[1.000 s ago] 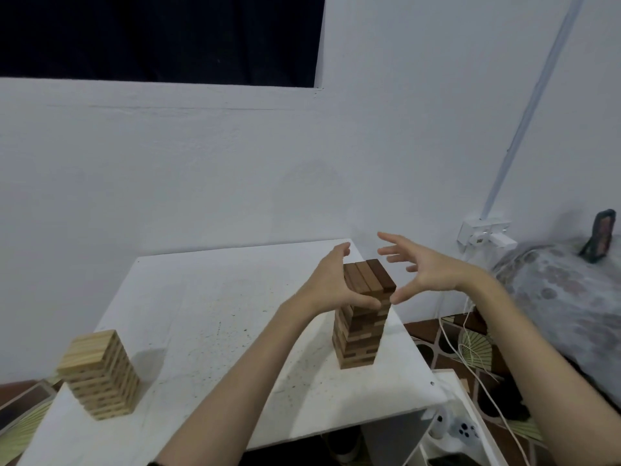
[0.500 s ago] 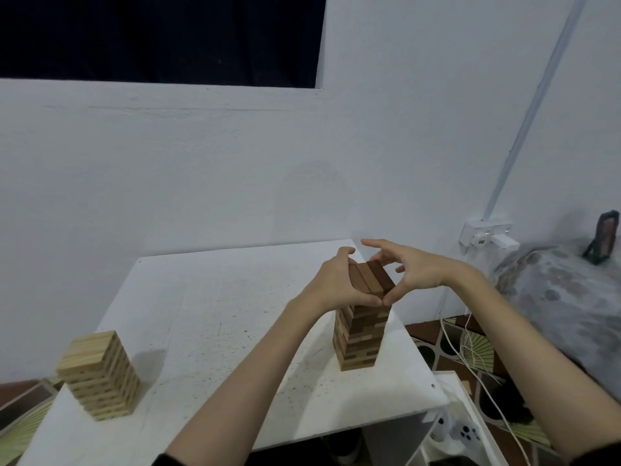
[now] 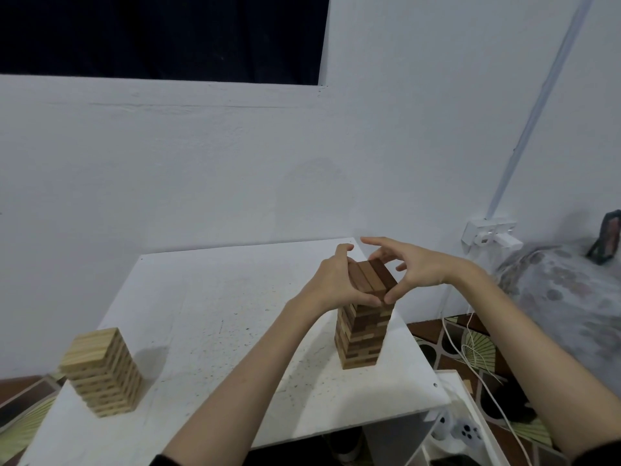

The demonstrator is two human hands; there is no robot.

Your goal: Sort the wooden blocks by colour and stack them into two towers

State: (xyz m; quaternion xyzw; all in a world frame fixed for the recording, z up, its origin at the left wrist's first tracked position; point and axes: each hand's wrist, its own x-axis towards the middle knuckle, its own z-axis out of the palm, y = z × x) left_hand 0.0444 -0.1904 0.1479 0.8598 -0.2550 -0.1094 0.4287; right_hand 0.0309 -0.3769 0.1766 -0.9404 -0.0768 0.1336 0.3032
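Hands (image 3: 369, 280) flanking dark tower (image 3: 364, 331) top

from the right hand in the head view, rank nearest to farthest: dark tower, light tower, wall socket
1. Dark tower: touching the right hand, whose thumb rests on its top layer.
2. Wall socket: on the wall, to the hand's right and beyond it.
3. Light tower: far left, near the table's front corner.

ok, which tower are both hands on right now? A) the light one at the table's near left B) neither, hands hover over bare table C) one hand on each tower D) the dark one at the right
D: the left hand and the right hand both close round the top layer of the dark tower, while the light tower stands untouched at the near left of the table.
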